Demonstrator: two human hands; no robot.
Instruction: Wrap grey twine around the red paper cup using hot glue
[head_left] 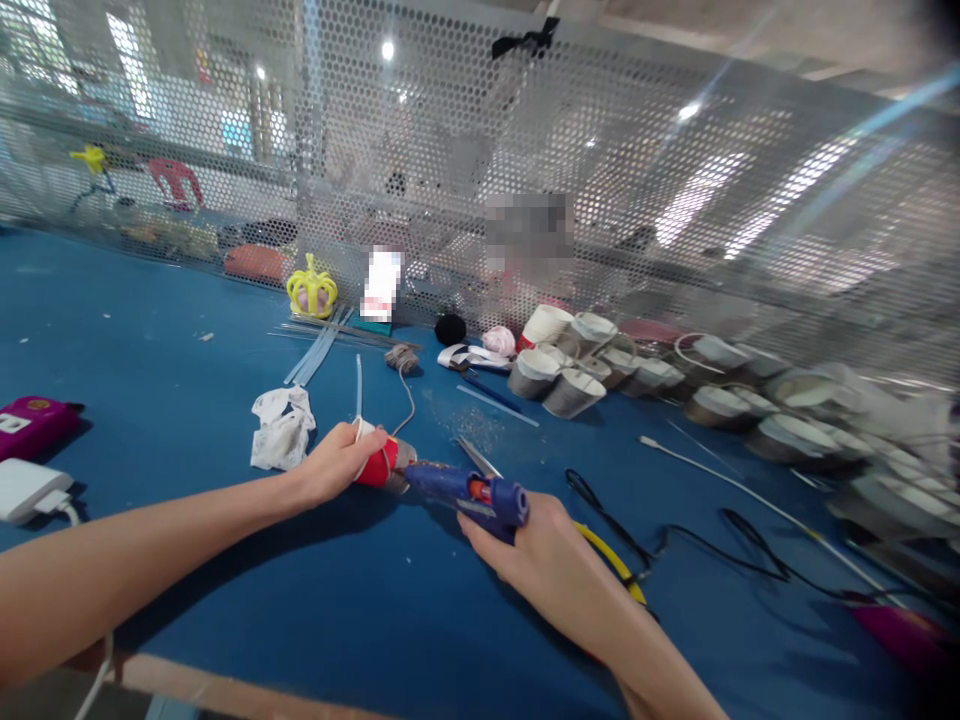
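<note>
The red cup [371, 466] lay on its side near the middle of the blue table [420, 630], at the near end of a grey cord [412, 395]. The left hand [334, 464] gripped it with fingers closed around its rim end, presumably to steady it and turn its base toward the glue gun [469, 492]. The right hand's [536, 545] fingers were wrapped around the gun's grip, the nozzle at the cup's cord-covered end; whether the tip touched was hard to tell, blurred as it was. The cord led to a small bundle [402, 357] beyond, perhaps set there so that it could pay out freely.

White scraps [283, 428] lay left of the cup. Just past the gun, a pointed metal blade [478, 457] showed; a yellow handle [611, 560] by the right forearm may have belonged to the same tool, its middle hidden behind the gun and hand. Farther right, cord-wrapped cups [574, 393] crowded together, the outermost smeared by blur. Behind stood a perforated screen [450, 120], cut off at the top.
</note>
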